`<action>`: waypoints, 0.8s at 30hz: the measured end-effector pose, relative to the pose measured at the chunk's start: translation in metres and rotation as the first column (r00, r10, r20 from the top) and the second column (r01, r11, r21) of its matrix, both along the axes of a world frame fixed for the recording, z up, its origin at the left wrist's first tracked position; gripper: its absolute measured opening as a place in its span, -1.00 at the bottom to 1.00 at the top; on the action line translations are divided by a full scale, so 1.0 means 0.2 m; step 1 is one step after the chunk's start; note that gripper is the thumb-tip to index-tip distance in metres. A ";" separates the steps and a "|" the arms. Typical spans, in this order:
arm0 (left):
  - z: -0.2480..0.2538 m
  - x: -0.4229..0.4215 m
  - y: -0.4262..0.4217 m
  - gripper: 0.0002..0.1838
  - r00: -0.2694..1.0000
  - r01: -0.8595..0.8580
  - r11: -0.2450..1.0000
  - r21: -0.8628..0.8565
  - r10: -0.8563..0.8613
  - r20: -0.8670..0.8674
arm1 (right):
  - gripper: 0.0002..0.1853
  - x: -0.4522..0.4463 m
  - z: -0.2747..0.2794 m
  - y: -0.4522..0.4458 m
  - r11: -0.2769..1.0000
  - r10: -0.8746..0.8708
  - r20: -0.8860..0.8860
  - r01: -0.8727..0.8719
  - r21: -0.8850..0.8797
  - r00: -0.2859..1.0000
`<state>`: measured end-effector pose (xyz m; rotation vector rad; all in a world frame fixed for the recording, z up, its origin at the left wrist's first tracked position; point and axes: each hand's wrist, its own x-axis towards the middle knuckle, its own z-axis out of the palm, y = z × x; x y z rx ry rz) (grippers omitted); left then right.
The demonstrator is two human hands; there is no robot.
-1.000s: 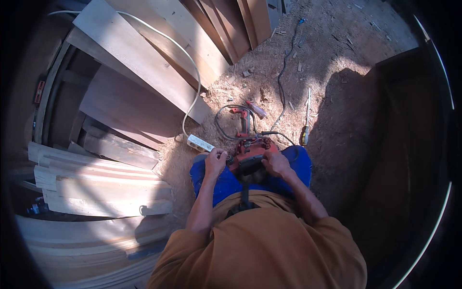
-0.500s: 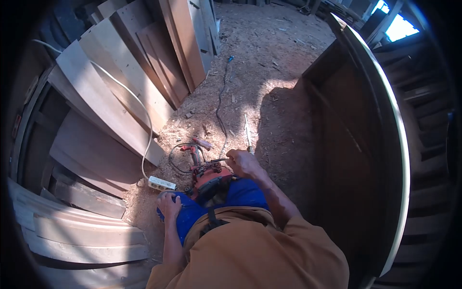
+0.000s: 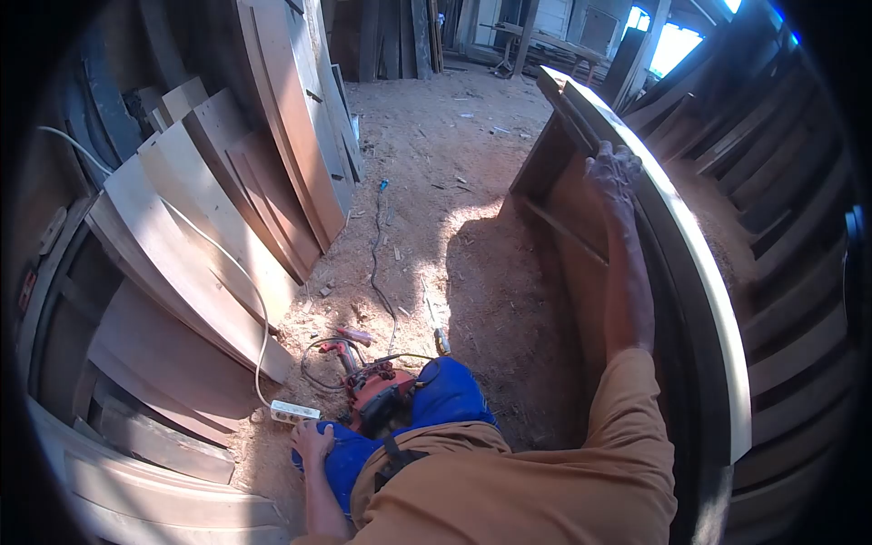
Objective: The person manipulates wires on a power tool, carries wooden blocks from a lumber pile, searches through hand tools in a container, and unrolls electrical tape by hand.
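Note:
My right hand (image 3: 615, 171) is raised to the upper rim of a large wooden frame (image 3: 704, 263) standing on its side, its fingers curled over the edge. On my blue-trousered left knee (image 3: 341, 463) rests my left hand (image 3: 313, 440), fingers laid over the cloth and holding nothing. A red corded power tool (image 3: 377, 392) sits on the ground between my legs, partly hidden by them. Just beyond my right knee lies a slim tool with a yellow-and-black handle (image 3: 441, 341); its exact kind is unclear.
A white power strip (image 3: 295, 412) with a pale cable lies beside my left hand. Wooden boards (image 3: 195, 218) lean along the left side. A dark cord (image 3: 375, 263) crosses the shaving-strewn floor (image 3: 427, 163). More planks (image 3: 781, 245) stand at right.
My right hand has left the spot beside the red power tool and moved up and right onto the frame's edge. My left hand stays on the knee. The view has tilted up.

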<state>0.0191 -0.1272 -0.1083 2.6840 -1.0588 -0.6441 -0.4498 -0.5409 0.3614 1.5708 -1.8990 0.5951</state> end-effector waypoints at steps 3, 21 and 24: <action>-0.02 0.01 -0.01 -0.41 1.000 0.016 0.998 -0.055 -0.016 -0.008 | -0.51 -0.36 0.09 -0.04 0.928 -0.338 -0.036 0.339 0.151 0.941; -0.07 -0.05 0.23 -0.43 1.000 0.000 0.980 -0.198 0.003 0.020 | -0.54 -0.77 -0.21 -0.02 0.947 -0.246 -0.280 0.291 0.132 0.928; 0.01 -0.10 0.25 -0.40 0.999 -0.020 0.986 -0.166 0.028 0.043 | -0.56 -0.82 -0.25 -0.06 0.973 -0.197 -0.305 0.224 0.055 0.932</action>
